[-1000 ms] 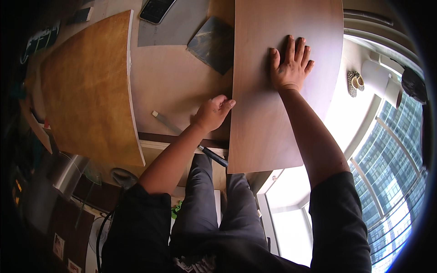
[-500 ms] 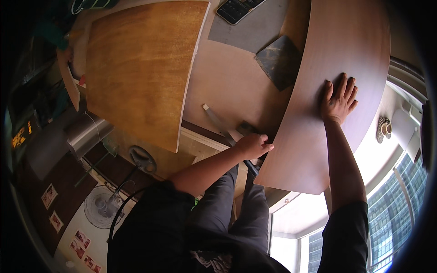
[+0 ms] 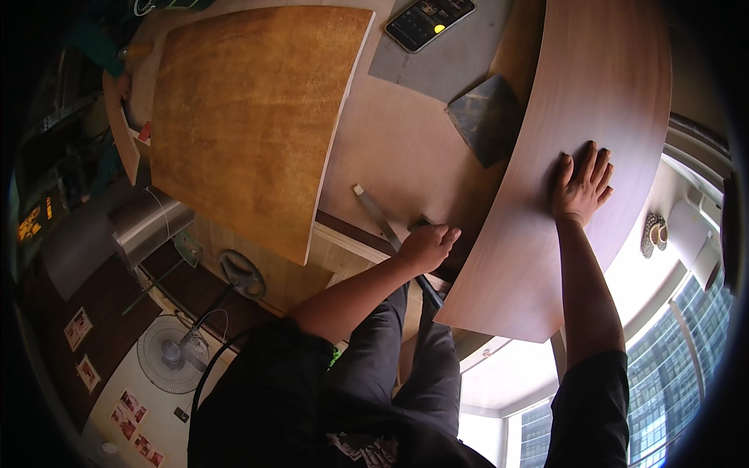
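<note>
My right hand point(image 3: 581, 187) lies flat with fingers spread on a long pinkish-brown wood-grain board point(image 3: 593, 86). My left hand point(image 3: 428, 248) is closed, thumb on top, just left of that board's near edge. What it grips, if anything, is hidden; a small dark piece point(image 3: 422, 222) shows behind its knuckles. Under my left wrist lies a long metal tool point(image 3: 377, 215) with a black handle, its kind unclear. Beyond the hand, a dark, worn square sheet point(image 3: 485, 118) rests against the board's left side.
A large orange-brown panel point(image 3: 250, 125) covers the left of the worktop point(image 3: 382, 148). A phone point(image 3: 429, 22) lies on a grey sheet point(image 3: 417, 74) at the back. At lower left stands a fan point(image 3: 170, 355). Another person's hand point(image 3: 122, 84) is at far left.
My left hand has drawn back a little from the board's edge. My right hand stays flat on the board. The whole view has shifted slightly.
</note>
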